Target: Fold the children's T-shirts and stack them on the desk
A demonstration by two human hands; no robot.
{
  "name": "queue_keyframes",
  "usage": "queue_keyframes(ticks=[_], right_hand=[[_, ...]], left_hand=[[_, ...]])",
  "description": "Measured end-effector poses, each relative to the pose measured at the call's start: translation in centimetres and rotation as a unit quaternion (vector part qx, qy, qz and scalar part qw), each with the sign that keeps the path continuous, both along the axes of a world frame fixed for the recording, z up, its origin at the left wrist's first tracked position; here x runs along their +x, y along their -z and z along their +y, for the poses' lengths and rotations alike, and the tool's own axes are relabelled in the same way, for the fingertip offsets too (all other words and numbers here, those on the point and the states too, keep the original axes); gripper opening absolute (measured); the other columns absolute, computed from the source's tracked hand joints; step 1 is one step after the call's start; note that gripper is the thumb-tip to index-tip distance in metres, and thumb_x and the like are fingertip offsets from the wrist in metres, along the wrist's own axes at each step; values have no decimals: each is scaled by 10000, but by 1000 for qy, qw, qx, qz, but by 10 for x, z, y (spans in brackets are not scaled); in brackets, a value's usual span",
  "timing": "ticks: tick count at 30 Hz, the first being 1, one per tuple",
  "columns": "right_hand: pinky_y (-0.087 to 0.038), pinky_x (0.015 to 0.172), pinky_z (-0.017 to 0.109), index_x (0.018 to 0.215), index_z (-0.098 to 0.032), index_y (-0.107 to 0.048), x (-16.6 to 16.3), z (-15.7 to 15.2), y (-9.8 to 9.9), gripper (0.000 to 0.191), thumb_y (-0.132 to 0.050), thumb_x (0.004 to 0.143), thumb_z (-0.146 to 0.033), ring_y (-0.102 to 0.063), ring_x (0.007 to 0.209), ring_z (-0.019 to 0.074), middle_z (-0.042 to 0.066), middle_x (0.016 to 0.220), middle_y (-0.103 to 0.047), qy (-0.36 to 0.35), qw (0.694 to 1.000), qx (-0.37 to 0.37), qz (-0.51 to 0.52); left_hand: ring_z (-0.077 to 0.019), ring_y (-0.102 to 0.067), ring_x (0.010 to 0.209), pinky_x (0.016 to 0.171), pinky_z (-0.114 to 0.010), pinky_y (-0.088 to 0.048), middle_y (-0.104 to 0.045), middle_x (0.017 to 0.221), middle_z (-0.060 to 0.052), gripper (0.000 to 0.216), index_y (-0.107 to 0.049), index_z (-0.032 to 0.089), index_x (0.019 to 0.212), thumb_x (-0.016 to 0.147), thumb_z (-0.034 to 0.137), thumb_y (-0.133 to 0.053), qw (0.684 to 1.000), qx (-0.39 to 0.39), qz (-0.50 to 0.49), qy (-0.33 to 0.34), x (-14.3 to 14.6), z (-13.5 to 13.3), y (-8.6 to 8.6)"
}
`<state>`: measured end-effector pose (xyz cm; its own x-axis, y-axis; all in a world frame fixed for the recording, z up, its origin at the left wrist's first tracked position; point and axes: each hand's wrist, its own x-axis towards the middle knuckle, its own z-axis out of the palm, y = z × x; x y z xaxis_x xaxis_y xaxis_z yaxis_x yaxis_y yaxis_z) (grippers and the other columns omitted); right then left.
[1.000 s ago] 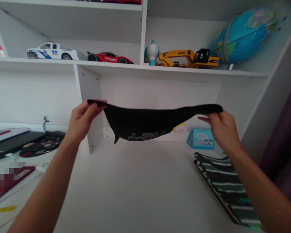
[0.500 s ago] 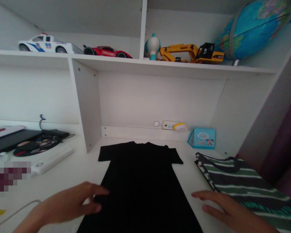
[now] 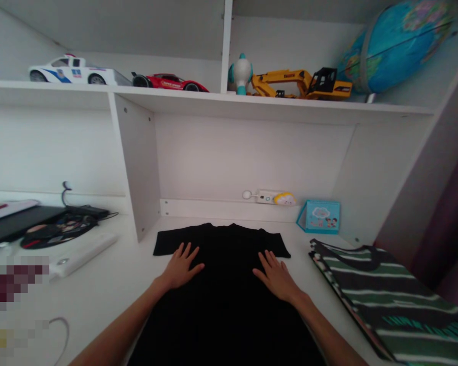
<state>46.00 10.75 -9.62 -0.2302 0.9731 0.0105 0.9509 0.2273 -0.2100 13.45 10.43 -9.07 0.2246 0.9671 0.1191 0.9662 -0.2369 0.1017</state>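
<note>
A black short-sleeved T-shirt (image 3: 225, 305) lies spread out on the white desk, its collar toward the back wall and its lower end running out of view. My left hand (image 3: 182, 267) rests on the shirt's left side just below the sleeve, palm down with fingers spread. On the opposite side my right hand (image 3: 275, 274) lies flat on the fabric below the right sleeve, its fingers also apart. Neither hand grips the cloth. Right of the shirt is a stack of folded clothes with a green, black and white striped shirt (image 3: 389, 290) on top.
Behind the shirt stand a blue desk calendar (image 3: 320, 216) and a power strip (image 3: 266, 196). A white long box-like device (image 3: 84, 254) and a black round item (image 3: 59, 231) lie at left. Above runs a shelf (image 3: 275, 108) with toy vehicles and a globe (image 3: 400, 48).
Both hands have moved forward and inward from beside the shirt's lower part. They now lie flat on its upper part, near the sleeves.
</note>
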Motion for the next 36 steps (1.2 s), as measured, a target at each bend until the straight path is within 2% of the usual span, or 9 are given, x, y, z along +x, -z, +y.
queue_keyframes(ticks=[5,10,16,21,36], right_hand=[[-77,994,552,1364,-202,-128,14,9,6,701,-170,808,-627,-13,1301,230,71,1430,-74,-7,1000,1,-18],[-53,984,583,1365,-187,-105,21,12,13,706,-161,810,-620,-27,1303,224,48,1427,-70,11,999,10,-37],[-82,990,570,1364,-177,-131,19,4,13,699,-167,813,-607,-48,1302,232,48,1427,-83,27,999,14,-19],[-123,999,533,1358,-181,-176,20,4,13,687,-191,815,-602,-71,1301,218,53,1423,-127,25,999,26,3],[-142,988,545,1347,-184,-223,20,3,11,649,-215,827,-572,-94,1298,230,65,1415,-172,19,999,35,14]], left_hand=[[-335,-67,1285,1010,-469,-145,-174,1412,-121,778,-233,206,1354,756,701,-193,1000,-2,-2,-15,9,-10,1],[-343,-55,1283,1003,-476,-152,-154,1417,-121,778,-220,240,1354,741,718,-190,1000,-22,-11,-5,14,-14,-3],[-337,-61,1287,1000,-485,-131,-142,1422,-98,737,-215,281,1350,749,708,-202,1000,-14,-16,16,11,-8,-1],[-331,-98,1286,999,-473,-142,-158,1417,-106,734,-231,272,1347,754,704,-199,1000,-9,-15,21,12,-6,1],[-323,-145,1280,992,-478,-181,-215,1397,-141,732,-274,236,1337,767,688,-192,1000,5,-6,22,15,-6,-2]])
